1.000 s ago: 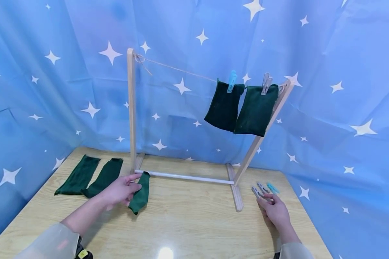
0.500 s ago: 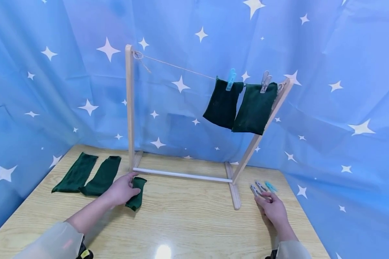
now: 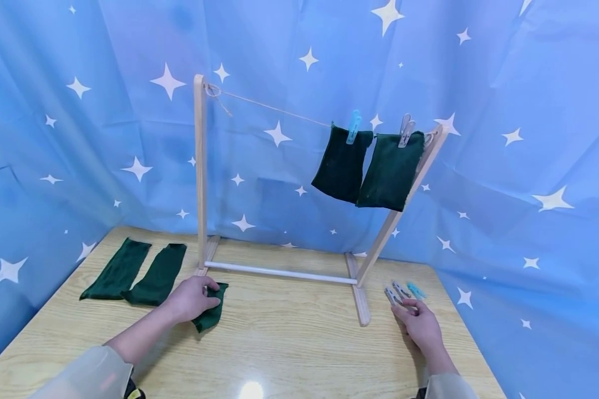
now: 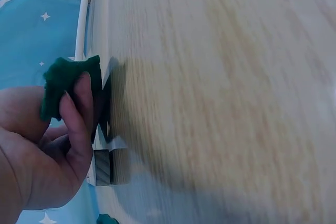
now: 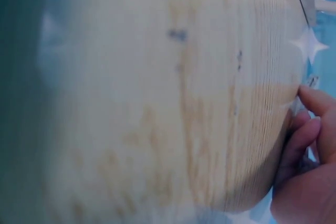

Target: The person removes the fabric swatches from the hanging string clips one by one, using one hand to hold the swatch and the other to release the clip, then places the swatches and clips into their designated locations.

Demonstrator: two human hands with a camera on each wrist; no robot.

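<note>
My left hand (image 3: 192, 299) pinches a small dark green cloth (image 3: 212, 310) between thumb and fingers, just above the table by the rack's left foot. The left wrist view shows the same green cloth (image 4: 63, 82) bunched at the fingertips. My right hand (image 3: 421, 327) rests at the right of the table with loosely bent fingers, its fingertips beside a grey clothespin (image 3: 392, 295). Another grey clothespin (image 3: 401, 289) and a turquoise clothespin (image 3: 416, 290) lie just beyond. In the right wrist view, a bit of a clothespin (image 5: 313, 81) shows past my fingertip.
A wooden rack (image 3: 202, 172) with a string line (image 3: 274, 106) stands at the back. Two green cloths (image 3: 341, 166) hang at its right end, under a blue clothespin (image 3: 354, 127) and a grey one. Two more green cloths (image 3: 120, 270) lie flat at the left.
My left hand has drawn the green cloth slightly left, and the cloth now looks more folded under the fingers. My right hand has stayed by the clothespins. The head view has shifted slightly.
</note>
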